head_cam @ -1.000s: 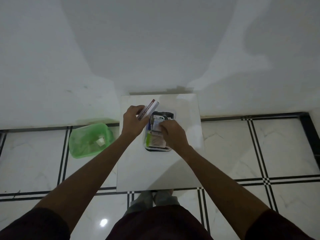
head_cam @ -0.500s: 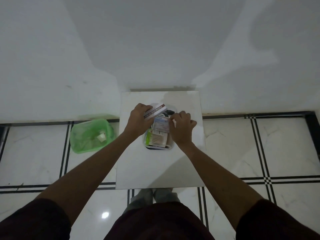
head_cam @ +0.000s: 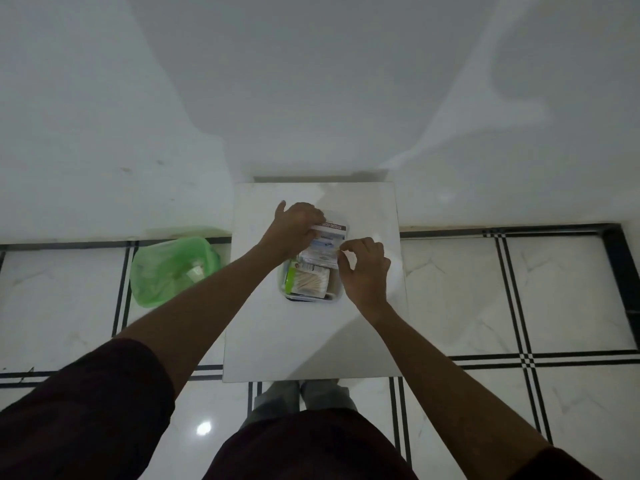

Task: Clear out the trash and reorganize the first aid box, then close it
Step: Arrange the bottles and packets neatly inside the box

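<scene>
Both hands point(head_cam: 294, 230) at first aid box point(head_cam: 334, 292)

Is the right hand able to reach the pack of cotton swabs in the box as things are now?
Probably yes. The right hand hovers beside the open first aid box, and the cotton swabs lie uncovered at its near end. The left hand works at the far end.

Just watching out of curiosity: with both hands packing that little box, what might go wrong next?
The first aid box looks full, and the striped carton under the left hand lies on top at its far end, so the lid may not shut. The right hand could nudge the packets loose.
</scene>
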### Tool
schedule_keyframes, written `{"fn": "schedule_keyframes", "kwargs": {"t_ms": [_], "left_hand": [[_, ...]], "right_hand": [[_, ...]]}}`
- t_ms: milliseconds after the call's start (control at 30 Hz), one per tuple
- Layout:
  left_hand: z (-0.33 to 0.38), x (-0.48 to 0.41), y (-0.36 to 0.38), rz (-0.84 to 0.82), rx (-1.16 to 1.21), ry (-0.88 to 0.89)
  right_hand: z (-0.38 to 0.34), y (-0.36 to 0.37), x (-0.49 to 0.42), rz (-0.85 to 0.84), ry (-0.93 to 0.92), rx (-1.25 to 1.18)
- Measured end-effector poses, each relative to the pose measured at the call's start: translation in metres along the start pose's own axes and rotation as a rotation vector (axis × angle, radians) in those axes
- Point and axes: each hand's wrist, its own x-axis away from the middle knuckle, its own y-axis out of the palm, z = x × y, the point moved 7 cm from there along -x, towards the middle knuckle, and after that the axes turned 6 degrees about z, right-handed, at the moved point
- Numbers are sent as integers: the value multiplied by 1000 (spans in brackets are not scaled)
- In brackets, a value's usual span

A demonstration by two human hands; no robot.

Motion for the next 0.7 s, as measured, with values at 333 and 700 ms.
{"fn": "schedule_keyframes", "kwargs": {"t_ms": [333,700], "left_hand": [[-38,37,4,240,124,-105],[-53,84,27,96,522,-539]], "right_hand": [[-7,28,-8,-267,-29,179],[71,36,23,-228,738,-215]]}}
